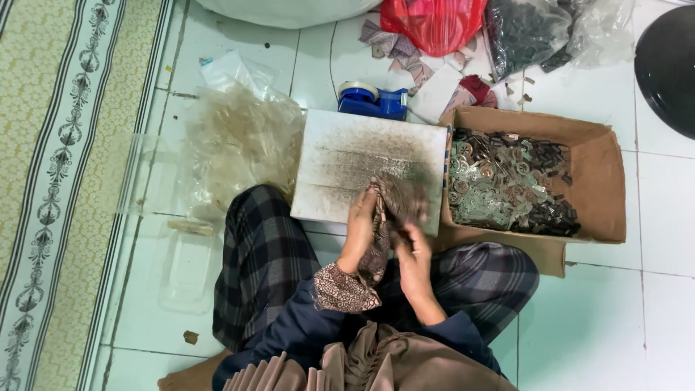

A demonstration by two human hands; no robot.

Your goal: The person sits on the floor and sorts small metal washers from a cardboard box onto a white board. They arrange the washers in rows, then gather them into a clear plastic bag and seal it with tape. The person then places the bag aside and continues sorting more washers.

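Blue tape roll holder behind white board. Cardboard box full of small metal bits at right. Red bag up top. Clear bags at left, beside patterned mat.

Board at frame centre on the floor; box of small parts just right; tape dispenser above; rug far left.

Light: we see even, soft daylight, bright on the pale glossy floor tiles | Shadows: faint, short | Glare: mild sheen on the clear crumpled plastic bags, upper left | Blur: the right hand smears slightly | Edges: we notice little distortion
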